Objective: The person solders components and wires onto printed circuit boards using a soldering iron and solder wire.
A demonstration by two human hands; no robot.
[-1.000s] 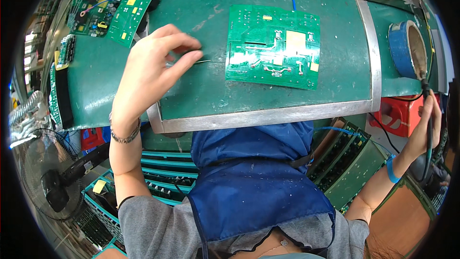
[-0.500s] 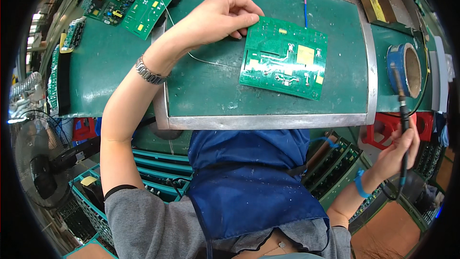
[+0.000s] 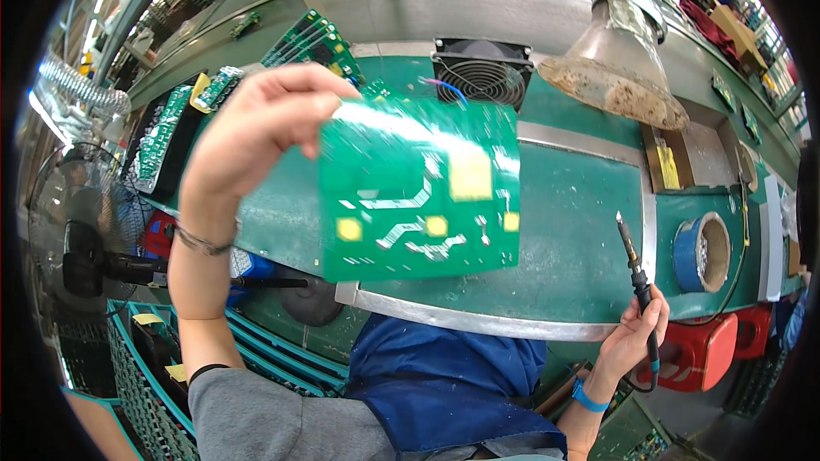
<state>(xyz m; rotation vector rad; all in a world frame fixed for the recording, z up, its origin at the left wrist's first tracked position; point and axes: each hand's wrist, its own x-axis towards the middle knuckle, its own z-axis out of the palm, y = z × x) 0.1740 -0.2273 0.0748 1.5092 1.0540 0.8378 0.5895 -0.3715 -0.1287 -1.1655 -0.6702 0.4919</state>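
L hand (image 3: 282, 119): fingers curled in, pinch grip, closed on upper L corner of green PCB (image 3: 418, 196). Fingertips partly hidden at the corner, so exact finger placement n/c. PCB hangs to the R of & below the hand, held up off bench, broad face toward cam. Face w/ yellow rect. patches & silvery tracks; surface blurred, glare band along top edge.

PCB position: between the two hands, its upper L corner touching L hand, its R edge well apart from R hand (image 3: 634, 341). Lower edge, as viewed, overlaps L part of green bench mat (image 3: 581, 230), just above metal edging (image 3: 478, 316).

Blue/pink wire (image 3: 448, 90) shows just above PCB top edge; can't tell if joined to it.

R hand: fingers wrapped round handle of sold. iron (image 3: 641, 282), closed on it, pen-like; iron approx. upright, tilted L, tip up. Tip near PCB height but apart from its R edge. Cable loops below the hand.

Nearby: blue tape roll (image 3: 694, 252) R of iron, standing on its rim; brown tray (image 3: 709, 154) w/ yellow item (image 3: 666, 166) behind roll; blk fan (image 3: 483, 72) beyond PCB; stained hood (image 3: 615, 77) upper R; further boards (image 3: 320, 43) behind L hand.
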